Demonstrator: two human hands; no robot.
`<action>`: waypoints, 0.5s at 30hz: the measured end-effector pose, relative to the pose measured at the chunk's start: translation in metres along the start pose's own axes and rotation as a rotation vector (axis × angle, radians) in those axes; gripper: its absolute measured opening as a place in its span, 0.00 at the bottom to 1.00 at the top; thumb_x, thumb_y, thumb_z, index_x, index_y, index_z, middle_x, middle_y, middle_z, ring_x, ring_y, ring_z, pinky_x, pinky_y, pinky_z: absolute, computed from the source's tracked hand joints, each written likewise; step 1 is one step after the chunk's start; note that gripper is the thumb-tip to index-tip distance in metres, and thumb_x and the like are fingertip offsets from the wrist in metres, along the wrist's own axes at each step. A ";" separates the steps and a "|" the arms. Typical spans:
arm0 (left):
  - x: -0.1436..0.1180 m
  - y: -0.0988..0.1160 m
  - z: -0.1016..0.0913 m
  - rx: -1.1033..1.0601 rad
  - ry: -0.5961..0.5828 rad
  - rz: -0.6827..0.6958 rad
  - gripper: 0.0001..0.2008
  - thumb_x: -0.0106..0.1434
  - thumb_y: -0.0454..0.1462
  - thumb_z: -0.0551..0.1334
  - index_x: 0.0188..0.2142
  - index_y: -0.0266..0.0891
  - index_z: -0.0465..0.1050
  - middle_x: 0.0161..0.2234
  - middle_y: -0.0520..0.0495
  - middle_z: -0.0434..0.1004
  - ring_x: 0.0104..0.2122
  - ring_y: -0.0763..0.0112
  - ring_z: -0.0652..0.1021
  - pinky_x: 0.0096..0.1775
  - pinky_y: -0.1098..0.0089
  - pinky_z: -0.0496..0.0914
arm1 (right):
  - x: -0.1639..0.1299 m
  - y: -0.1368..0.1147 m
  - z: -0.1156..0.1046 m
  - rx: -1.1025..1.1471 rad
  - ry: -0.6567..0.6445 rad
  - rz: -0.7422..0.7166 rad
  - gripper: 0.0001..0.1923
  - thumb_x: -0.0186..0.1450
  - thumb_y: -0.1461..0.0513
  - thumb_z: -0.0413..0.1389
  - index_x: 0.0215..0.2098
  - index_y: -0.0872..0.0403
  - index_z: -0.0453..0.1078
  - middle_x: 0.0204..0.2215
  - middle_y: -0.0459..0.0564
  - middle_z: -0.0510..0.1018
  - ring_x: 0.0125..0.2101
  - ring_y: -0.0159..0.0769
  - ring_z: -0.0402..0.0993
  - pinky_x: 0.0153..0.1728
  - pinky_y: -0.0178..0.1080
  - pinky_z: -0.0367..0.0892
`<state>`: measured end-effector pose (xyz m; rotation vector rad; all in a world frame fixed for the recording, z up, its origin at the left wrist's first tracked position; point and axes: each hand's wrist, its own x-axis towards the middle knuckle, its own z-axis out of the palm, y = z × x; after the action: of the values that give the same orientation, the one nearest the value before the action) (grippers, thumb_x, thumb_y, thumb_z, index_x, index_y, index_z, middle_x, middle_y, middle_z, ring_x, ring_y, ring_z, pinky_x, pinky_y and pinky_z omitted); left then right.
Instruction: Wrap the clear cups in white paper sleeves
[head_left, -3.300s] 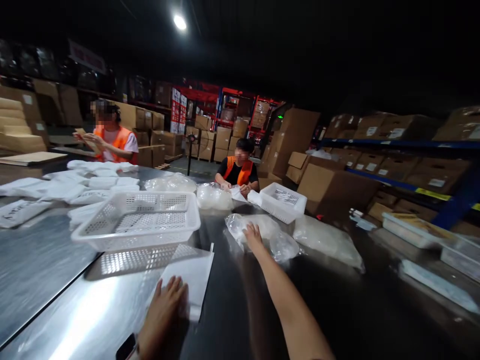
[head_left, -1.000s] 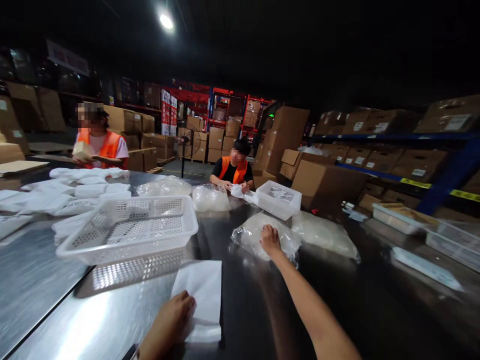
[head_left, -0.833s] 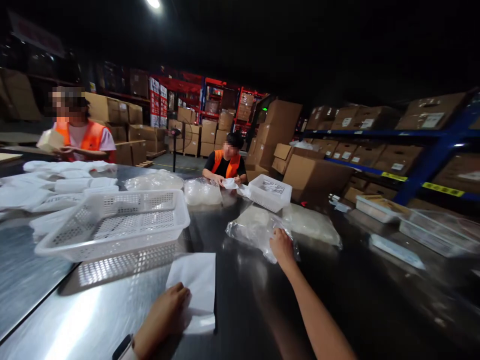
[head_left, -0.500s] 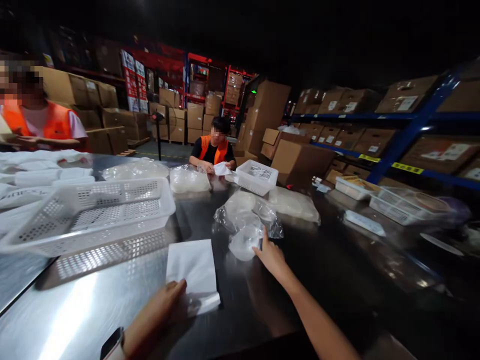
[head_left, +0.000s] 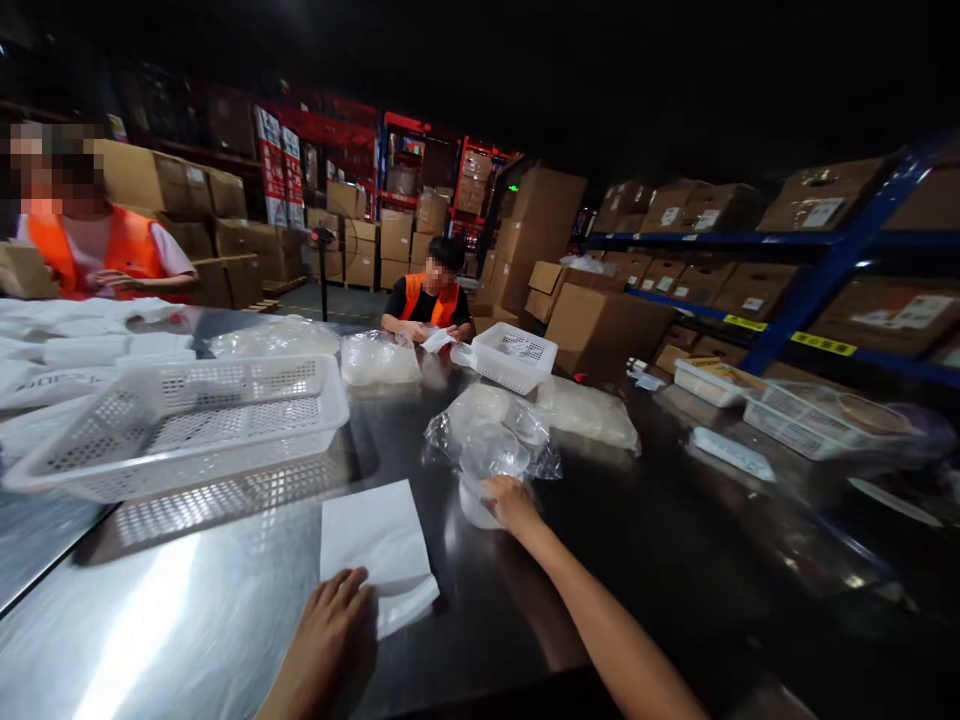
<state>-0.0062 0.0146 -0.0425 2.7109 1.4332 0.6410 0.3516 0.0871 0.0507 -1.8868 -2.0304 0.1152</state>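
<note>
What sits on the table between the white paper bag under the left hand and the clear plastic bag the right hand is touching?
Nothing: in the head view only bare shiny metal table separates the white paper bag from the clear plastic bag.

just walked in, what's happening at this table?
A person at a shiny steel table rests the left hand on a flat white paper bag and has the right hand on a round translucent plastic piece at the mouth of a clear plastic bag of the same pieces. An empty white perforated plastic basket sits to the left. Two co-workers in orange vests handle white packets at the far side.
</note>
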 end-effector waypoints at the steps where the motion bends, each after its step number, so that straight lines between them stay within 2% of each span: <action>1: -0.002 -0.002 0.004 0.021 0.029 0.010 0.22 0.61 0.25 0.55 0.48 0.43 0.80 0.55 0.43 0.80 0.54 0.54 0.78 0.53 0.56 0.72 | 0.003 0.000 0.002 0.034 0.049 0.019 0.13 0.57 0.73 0.59 0.37 0.54 0.78 0.39 0.54 0.84 0.45 0.46 0.80 0.53 0.44 0.70; 5: -0.003 -0.004 0.007 0.042 0.073 0.062 0.20 0.60 0.26 0.56 0.44 0.44 0.81 0.52 0.45 0.82 0.51 0.55 0.80 0.49 0.58 0.75 | 0.007 0.006 -0.001 0.198 0.309 0.127 0.02 0.57 0.63 0.61 0.28 0.53 0.74 0.28 0.54 0.82 0.35 0.47 0.81 0.42 0.45 0.74; 8: -0.003 -0.003 -0.001 0.025 0.081 0.087 0.19 0.61 0.26 0.56 0.43 0.44 0.81 0.49 0.47 0.84 0.48 0.58 0.81 0.48 0.61 0.75 | 0.000 0.002 -0.011 0.354 0.525 0.187 0.16 0.58 0.50 0.61 0.32 0.54 0.75 0.30 0.57 0.82 0.35 0.50 0.81 0.41 0.49 0.75; 11: -0.003 0.002 -0.013 -0.003 0.099 0.069 0.22 0.60 0.23 0.54 0.46 0.42 0.80 0.50 0.45 0.83 0.47 0.60 0.81 0.48 0.63 0.75 | -0.021 -0.017 -0.017 0.581 0.678 0.220 0.29 0.63 0.41 0.53 0.44 0.56 0.74 0.38 0.59 0.83 0.38 0.49 0.82 0.40 0.51 0.76; 13: -0.001 0.005 -0.020 -0.007 0.100 0.029 0.23 0.61 0.23 0.53 0.46 0.41 0.80 0.51 0.42 0.83 0.46 0.59 0.81 0.48 0.61 0.75 | -0.041 -0.036 -0.015 0.961 0.693 0.261 0.30 0.63 0.39 0.53 0.49 0.53 0.72 0.41 0.55 0.83 0.40 0.46 0.82 0.40 0.49 0.78; 15: 0.002 0.009 -0.025 0.007 0.065 -0.010 0.23 0.61 0.23 0.52 0.45 0.40 0.80 0.51 0.40 0.82 0.46 0.57 0.81 0.47 0.60 0.75 | -0.067 -0.055 -0.003 1.321 0.597 0.319 0.28 0.60 0.40 0.59 0.48 0.48 0.72 0.39 0.50 0.83 0.40 0.44 0.82 0.39 0.47 0.78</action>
<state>-0.0076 0.0064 -0.0172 2.7102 1.4647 0.7317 0.3031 0.0157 0.0558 -1.0992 -0.7909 0.6786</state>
